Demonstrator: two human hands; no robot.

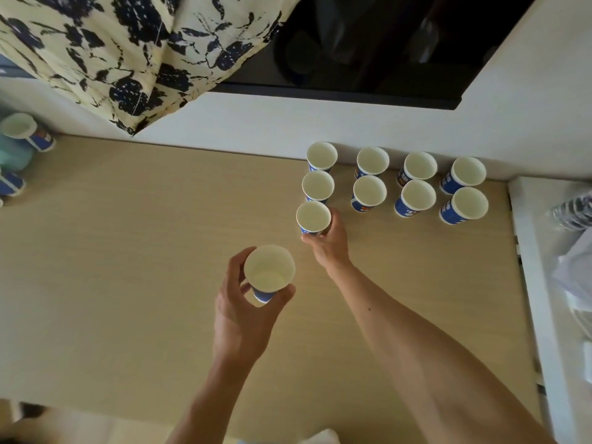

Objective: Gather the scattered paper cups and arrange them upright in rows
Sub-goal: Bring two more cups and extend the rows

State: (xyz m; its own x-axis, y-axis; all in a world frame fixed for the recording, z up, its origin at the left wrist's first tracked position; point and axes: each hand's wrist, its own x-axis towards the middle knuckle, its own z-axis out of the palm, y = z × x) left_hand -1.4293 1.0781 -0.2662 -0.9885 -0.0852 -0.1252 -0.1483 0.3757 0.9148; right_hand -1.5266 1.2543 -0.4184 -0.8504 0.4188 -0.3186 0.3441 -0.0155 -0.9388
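Observation:
Several blue-and-white paper cups [416, 193] stand upright in two rows at the back right of the beige table [128, 251]. My right hand [326, 245] grips one more cup [313, 216] standing at the front of the leftmost column. Above the table's middle, my left hand [243, 302] holds another upright cup [269, 270] by its base. A tipped cup [25, 131] lies at the far left edge, and a second cup [11, 184] shows partly below it.
A floral curtain [128, 52] hangs over the back left. A dark window opening [368, 43] sits above the white wall. A white ledge [544, 283] with plastic bags borders the table's right side. A pale green object [12, 158] sits at far left.

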